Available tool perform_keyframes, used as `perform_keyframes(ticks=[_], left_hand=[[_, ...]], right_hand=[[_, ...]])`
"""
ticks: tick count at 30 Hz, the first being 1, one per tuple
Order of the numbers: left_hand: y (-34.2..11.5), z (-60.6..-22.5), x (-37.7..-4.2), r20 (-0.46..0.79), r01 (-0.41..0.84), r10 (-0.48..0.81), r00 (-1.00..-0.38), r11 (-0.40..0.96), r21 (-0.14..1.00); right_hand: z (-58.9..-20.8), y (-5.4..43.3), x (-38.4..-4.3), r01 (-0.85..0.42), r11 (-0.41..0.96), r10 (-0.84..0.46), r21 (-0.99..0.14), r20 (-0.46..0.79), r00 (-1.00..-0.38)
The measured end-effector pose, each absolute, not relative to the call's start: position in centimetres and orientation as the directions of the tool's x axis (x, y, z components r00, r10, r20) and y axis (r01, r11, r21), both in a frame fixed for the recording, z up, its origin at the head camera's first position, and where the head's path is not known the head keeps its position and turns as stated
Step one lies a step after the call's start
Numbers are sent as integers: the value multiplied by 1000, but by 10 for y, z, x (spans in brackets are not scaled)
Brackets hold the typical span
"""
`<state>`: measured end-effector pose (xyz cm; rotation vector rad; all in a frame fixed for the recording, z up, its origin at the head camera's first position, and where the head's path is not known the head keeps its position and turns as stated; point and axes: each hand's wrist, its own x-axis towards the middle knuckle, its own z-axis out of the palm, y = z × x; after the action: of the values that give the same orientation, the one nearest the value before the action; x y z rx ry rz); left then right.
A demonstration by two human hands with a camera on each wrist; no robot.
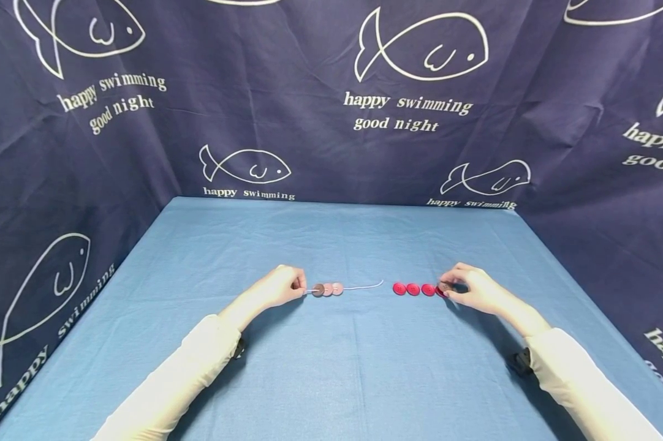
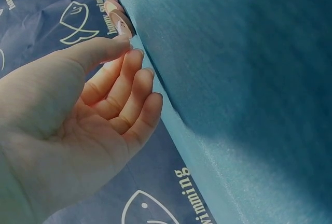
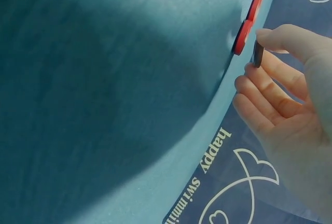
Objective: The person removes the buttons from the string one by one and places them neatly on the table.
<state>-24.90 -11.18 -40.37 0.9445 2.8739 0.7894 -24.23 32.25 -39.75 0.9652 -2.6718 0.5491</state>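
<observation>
A white string (image 1: 364,287) runs through a brown button (image 1: 318,290) and two pink buttons (image 1: 338,288), which overlap in a row left of the middle. Thumb and forefinger of my left hand (image 1: 285,286) pinch the string just left of the brown button; the left wrist view shows the fingertips close by that button (image 2: 122,24). Its other end lies free, pointing right. My right hand (image 1: 473,288) pinches a second brown button (image 3: 258,54) by its edge. In the head view this button overlaps the rightmost of several red buttons (image 1: 413,289).
Blue cloth (image 1: 331,367) covers the table under both hands. Dark blue curtains (image 1: 320,92) with white fish prints hang behind and at both sides. A black device (image 1: 521,361) sits at the right wrist, another (image 1: 239,348) at the left.
</observation>
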Motion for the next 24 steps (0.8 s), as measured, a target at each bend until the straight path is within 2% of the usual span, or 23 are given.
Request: perform_keyframes(ticks=[24], left_hand=[[-111,-404,-249,140,555,562,-815,690,465]], right_hand=[[-398,337,-235,-623,742,-535,-249,339,-774]])
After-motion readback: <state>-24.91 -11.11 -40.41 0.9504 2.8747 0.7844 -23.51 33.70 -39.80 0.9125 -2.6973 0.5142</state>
